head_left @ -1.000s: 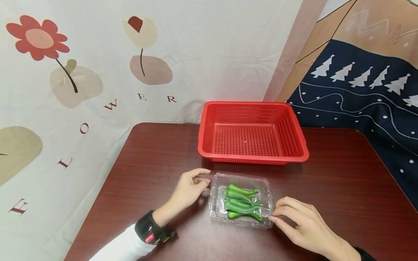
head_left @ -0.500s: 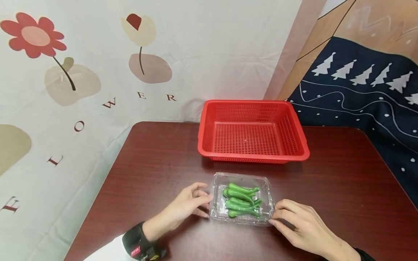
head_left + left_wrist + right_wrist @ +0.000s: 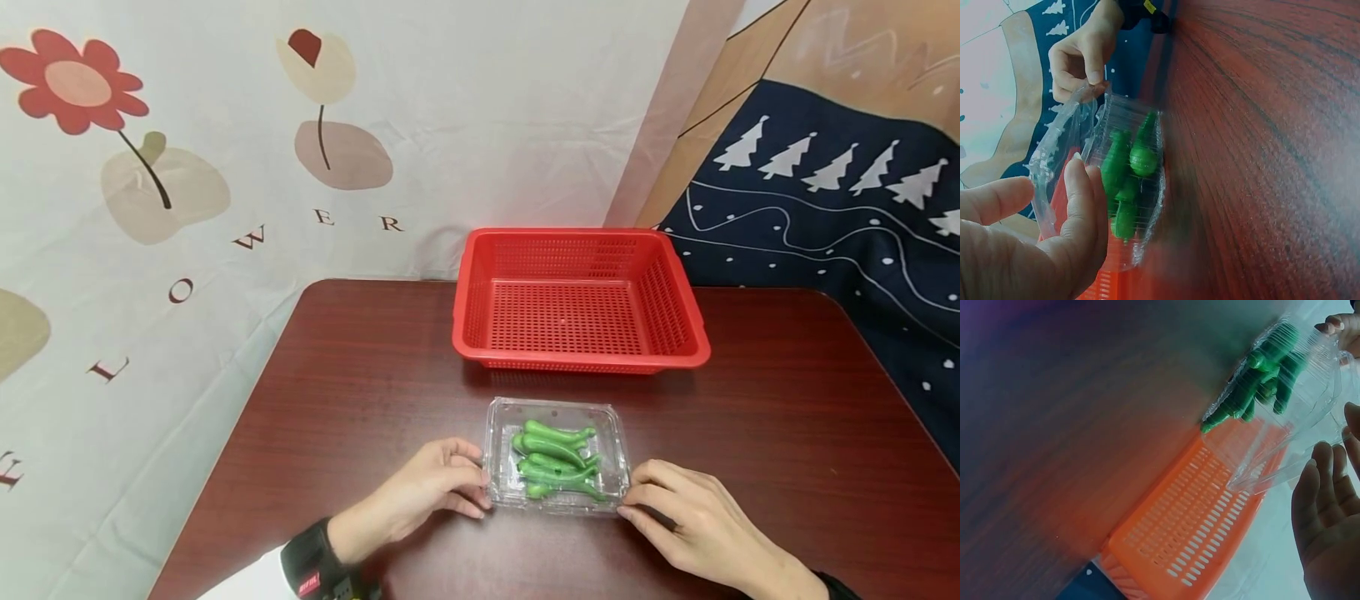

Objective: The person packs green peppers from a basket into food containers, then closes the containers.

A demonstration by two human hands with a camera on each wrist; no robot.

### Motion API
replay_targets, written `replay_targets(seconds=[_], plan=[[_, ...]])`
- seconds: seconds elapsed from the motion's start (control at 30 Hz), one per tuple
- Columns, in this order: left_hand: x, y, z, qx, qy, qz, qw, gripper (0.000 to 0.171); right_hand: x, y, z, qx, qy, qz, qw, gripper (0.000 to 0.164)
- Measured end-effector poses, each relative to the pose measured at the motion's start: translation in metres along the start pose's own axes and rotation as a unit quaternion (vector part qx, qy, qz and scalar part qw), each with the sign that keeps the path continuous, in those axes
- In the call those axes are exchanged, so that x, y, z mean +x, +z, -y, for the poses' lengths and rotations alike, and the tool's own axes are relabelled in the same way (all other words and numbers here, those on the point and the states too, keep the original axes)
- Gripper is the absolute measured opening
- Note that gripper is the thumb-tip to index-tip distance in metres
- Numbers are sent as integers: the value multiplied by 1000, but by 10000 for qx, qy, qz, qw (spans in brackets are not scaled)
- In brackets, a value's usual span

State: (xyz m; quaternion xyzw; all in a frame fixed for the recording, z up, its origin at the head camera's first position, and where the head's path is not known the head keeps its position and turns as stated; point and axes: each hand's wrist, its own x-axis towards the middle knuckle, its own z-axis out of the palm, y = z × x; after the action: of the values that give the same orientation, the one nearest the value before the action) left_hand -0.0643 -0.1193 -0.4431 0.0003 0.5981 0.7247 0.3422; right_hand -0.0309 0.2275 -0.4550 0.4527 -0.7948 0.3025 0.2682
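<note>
A clear plastic clamshell box lies on the table with several green peppers inside. Its lid stands slightly apart from the base along one side in the left wrist view. My left hand is at the box's front left edge, thumb and fingers on either side of the lid's rim in the left wrist view. At the front right corner, my right hand pinches the plastic edge between thumb and fingertips. The peppers show through the ribbed plastic side in the left wrist view.
Behind the box stands a red perforated plastic basket with nothing in it. Both rest on a dark red-brown wooden table. Printed cloths, a pale flower one and a navy one with trees, hang beyond the table's edge.
My left hand has come from the box's back left side down to its front left edge and now touches it. My right hand stays at the front right corner; the box has barely shifted.
</note>
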Motion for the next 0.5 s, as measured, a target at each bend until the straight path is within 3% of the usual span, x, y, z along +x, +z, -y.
replay_targets(seconds=[0.33,0.4,0.5], plan=[[3,-1,7,-199,26,4,9998,42,-6,-1,-1,-184,229,276,9992,22],[4,-1,7,-168,23,-33,9999,42,-7,-4,-1,-142,442,317,9984,22],[4,-1,7,-121,3,-65,9999,41,-7,-11,2,95,1143,433,9925,4]])
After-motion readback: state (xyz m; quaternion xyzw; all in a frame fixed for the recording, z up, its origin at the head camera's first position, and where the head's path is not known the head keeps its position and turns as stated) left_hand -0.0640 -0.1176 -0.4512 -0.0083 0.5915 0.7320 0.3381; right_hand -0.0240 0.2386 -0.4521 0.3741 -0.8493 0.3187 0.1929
